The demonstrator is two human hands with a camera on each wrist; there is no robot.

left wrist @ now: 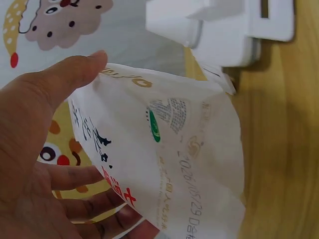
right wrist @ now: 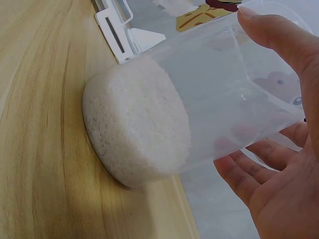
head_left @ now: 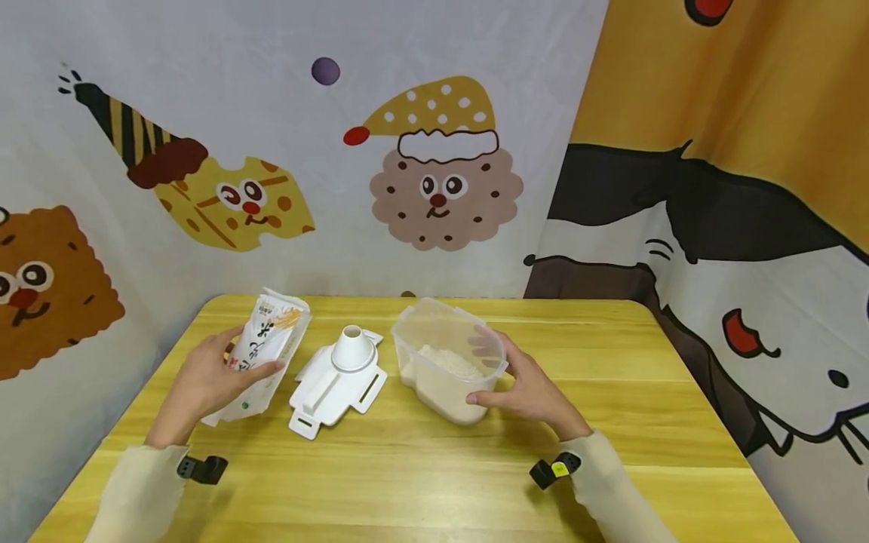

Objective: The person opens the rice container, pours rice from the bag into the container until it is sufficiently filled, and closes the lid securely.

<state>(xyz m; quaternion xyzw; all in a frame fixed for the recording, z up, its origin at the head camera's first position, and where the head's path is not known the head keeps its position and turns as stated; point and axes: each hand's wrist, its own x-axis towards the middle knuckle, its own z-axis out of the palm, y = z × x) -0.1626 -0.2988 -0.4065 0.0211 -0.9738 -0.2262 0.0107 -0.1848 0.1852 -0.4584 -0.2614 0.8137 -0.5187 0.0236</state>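
A white printed rice bag (head_left: pixel 267 351) leans at a slant at the table's left. My left hand (head_left: pixel 216 375) grips it, thumb along one edge and fingers on the opposite side. In the left wrist view the bag (left wrist: pixel 164 134) looks partly slack and creased. On the right, my right hand (head_left: pixel 526 385) holds a clear plastic container (head_left: pixel 434 354) by its side, thumb on the near wall and fingers round the far one. White rice (right wrist: pixel 139 119) fills its lower part, and its top is uncovered. Between the hands lies a white lid (head_left: pixel 339 385) with a raised round spout (head_left: pixel 353 348).
The wooden table (head_left: pixel 407 483) carries these things near its back half. Behind it hangs a white curtain (head_left: pixel 265 45) with cartoon biscuits, and a yellow printed cloth (head_left: pixel 767 90) is at the right. A black wrist camera (head_left: pixel 212 469) sits on the left sleeve, another (head_left: pixel 543 473) on the right.
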